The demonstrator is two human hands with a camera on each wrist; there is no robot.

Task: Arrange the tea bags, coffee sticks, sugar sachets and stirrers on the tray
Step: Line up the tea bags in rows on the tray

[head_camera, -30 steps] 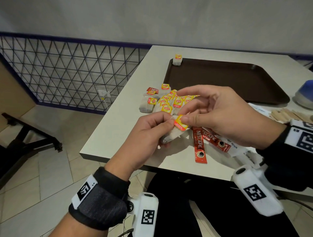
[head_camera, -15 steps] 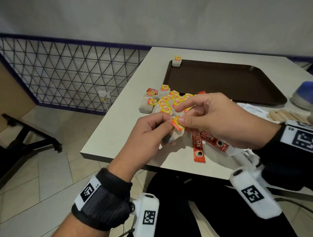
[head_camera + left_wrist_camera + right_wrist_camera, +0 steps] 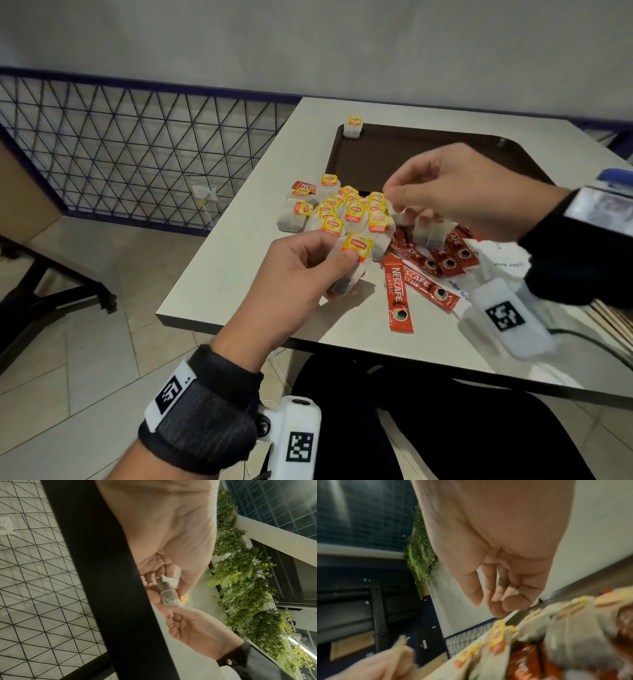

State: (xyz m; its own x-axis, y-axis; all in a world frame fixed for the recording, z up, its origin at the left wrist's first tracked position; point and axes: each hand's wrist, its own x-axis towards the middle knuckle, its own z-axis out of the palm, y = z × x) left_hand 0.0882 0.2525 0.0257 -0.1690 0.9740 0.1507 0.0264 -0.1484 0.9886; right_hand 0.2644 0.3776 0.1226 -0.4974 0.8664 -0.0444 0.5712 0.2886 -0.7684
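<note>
Head view: one tea bag on tray; rest untrayed. Left hand pinches Lipton tea bag; right hand, fingers curled, grip unclear.

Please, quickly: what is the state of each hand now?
Left hand: pinches a tea bag by its yellow tag.
Right hand: fingers curled above the tea bag pile; whether it holds anything cannot be told.

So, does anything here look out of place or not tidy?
Yes. One tea bag sits askew on the far left corner rim of the tray, not flat inside. The other tea bags and coffee sticks lie in a jumbled, overlapping heap on the table, off the tray.
</note>
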